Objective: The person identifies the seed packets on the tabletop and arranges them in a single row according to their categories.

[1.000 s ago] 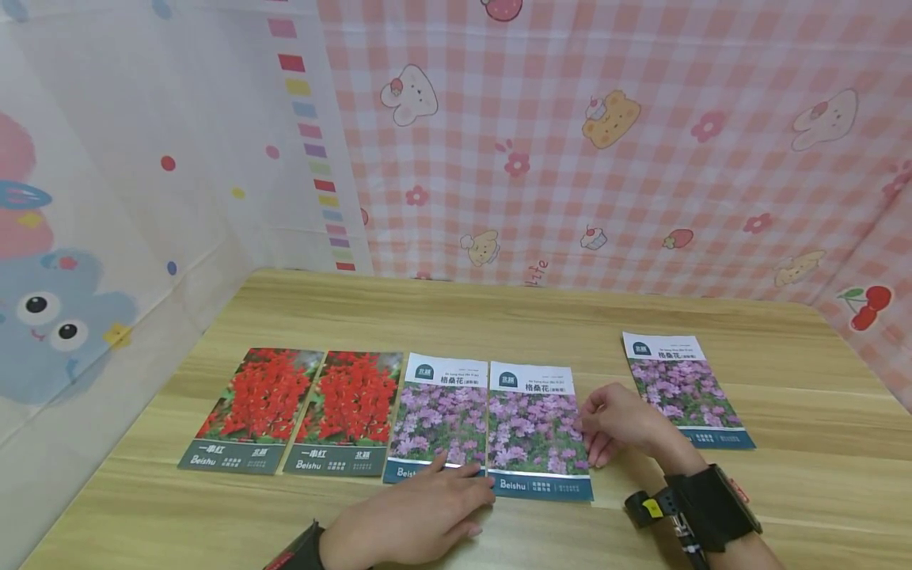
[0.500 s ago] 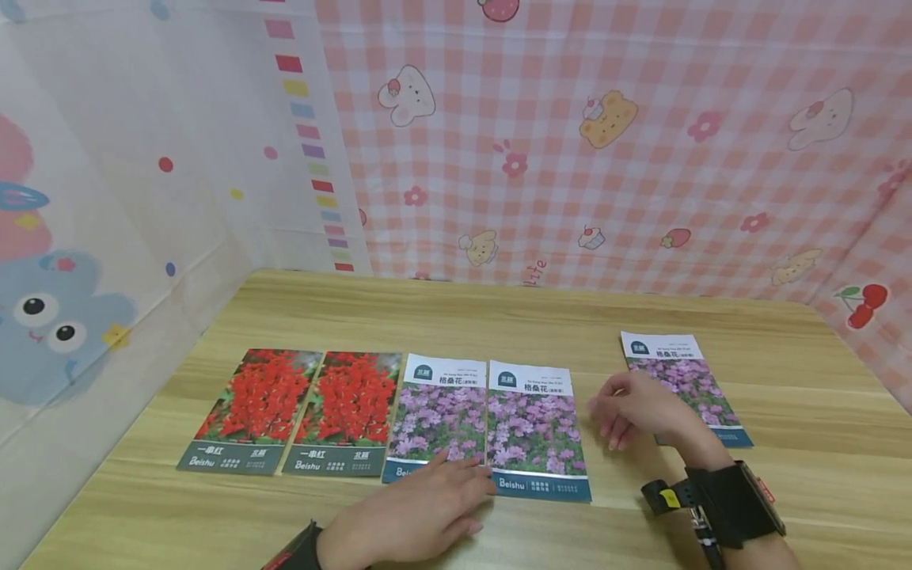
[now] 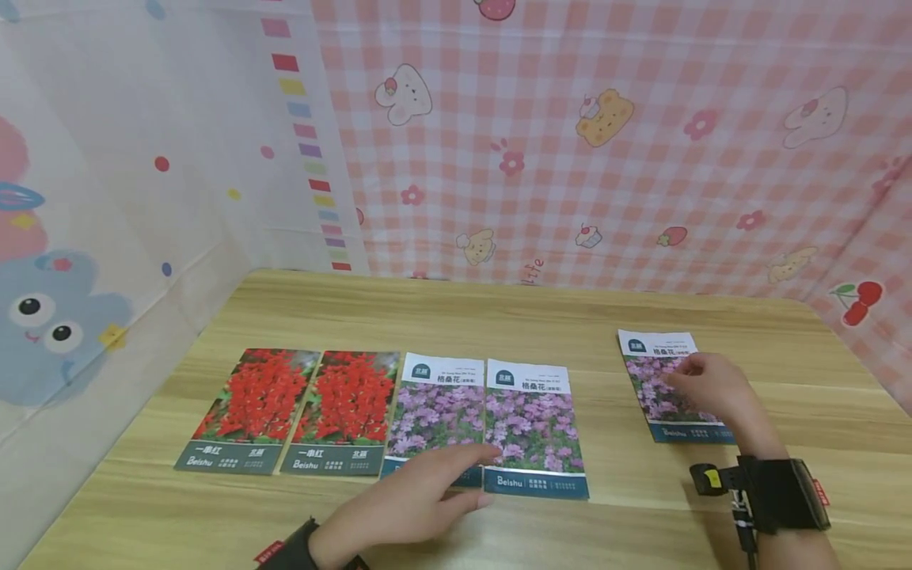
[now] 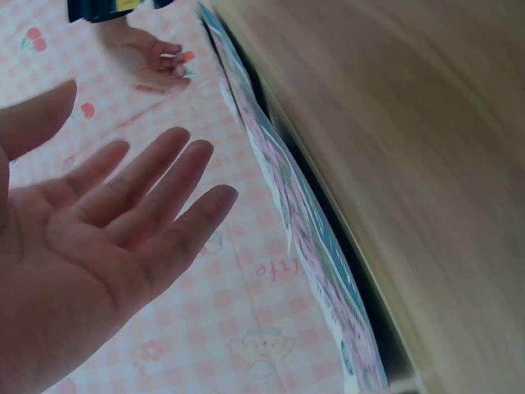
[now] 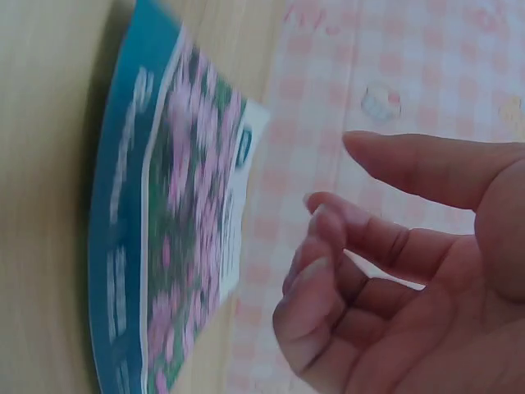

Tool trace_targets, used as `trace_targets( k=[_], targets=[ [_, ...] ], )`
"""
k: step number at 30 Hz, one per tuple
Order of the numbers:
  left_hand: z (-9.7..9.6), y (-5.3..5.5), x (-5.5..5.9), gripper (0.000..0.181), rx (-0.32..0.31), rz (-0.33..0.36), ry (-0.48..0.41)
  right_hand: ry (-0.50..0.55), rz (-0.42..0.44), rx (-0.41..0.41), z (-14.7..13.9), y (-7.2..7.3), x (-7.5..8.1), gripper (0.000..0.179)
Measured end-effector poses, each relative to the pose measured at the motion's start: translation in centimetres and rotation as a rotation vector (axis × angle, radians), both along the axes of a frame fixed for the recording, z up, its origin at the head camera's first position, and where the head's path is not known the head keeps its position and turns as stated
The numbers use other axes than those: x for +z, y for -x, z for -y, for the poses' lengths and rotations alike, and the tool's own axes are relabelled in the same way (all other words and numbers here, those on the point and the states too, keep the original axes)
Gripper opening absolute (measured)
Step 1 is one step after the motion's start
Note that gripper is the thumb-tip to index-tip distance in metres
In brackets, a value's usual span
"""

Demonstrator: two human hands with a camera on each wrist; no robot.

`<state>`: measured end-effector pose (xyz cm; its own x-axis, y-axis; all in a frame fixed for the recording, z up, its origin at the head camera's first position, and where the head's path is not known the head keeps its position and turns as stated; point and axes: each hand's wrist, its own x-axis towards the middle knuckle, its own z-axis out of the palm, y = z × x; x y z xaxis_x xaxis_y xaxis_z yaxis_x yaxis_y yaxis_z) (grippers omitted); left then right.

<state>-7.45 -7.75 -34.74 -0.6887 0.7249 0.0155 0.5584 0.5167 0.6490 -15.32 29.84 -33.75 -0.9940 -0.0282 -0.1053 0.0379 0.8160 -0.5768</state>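
Two seed packets with purple flowers stand side by side mid-table, the left packet [image 3: 440, 408] and the right packet [image 3: 536, 431]. My left hand [image 3: 416, 495] hovers over their lower edges. In the left wrist view its fingers [image 4: 176, 234] are extended and spread, holding nothing. A third purple-flower seed packet [image 3: 644, 388] lies apart on the right. Over it is my right hand [image 3: 720, 392], overlapping its right side in the head view. The right wrist view shows thumb and bent fingers [image 5: 308, 316] apart, with a gap between them and the packet.
Two seed packets with red flowers, one at far left [image 3: 256, 396] and one beside it [image 3: 349, 396], continue the row. The wooden table [image 3: 463, 313] ends at a pink checked cloth [image 3: 541, 79] behind and a white printed cloth [image 3: 199, 222] on the left.
My right hand has left the right edge of the row's last packet and moved right over the separate packet. My left hand has lifted off the packets, its fingers turning sideways.
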Motion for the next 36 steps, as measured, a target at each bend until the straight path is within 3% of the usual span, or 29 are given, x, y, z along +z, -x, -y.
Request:
trace_targets(
  k=[4,9,16,25,32,36],
  targets=[
    [0.1,0.1,0.2,0.05,0.066,0.12,-0.109,-0.085,0.035,-0.012,-1.9,0.0,0.1,0.038],
    [0.1,0.3,0.1,0.043,0.108,0.182,-0.199,-0.171,0.089,-0.003,-3.2,0.2,0.2,0.05],
    [0.1,0.5,0.0,0.035,0.136,0.203,-0.23,-0.181,0.198,-0.052,-3.6,0.4,-0.7,0.055],
    [0.1,0.5,-0.2,0.035,0.153,0.22,-0.23,-0.223,0.225,-0.082,-3.8,0.5,-0.9,0.047],
    [0.0,0.6,-0.3,0.035,0.201,0.21,-0.242,-0.152,0.273,-0.171,-4.2,0.3,-1.1,0.049],
    [0.2,0.9,-0.5,0.037,0.245,0.207,-0.238,-0.143,0.258,-0.174,-4.5,0.1,-1.0,0.042]
  ],
)
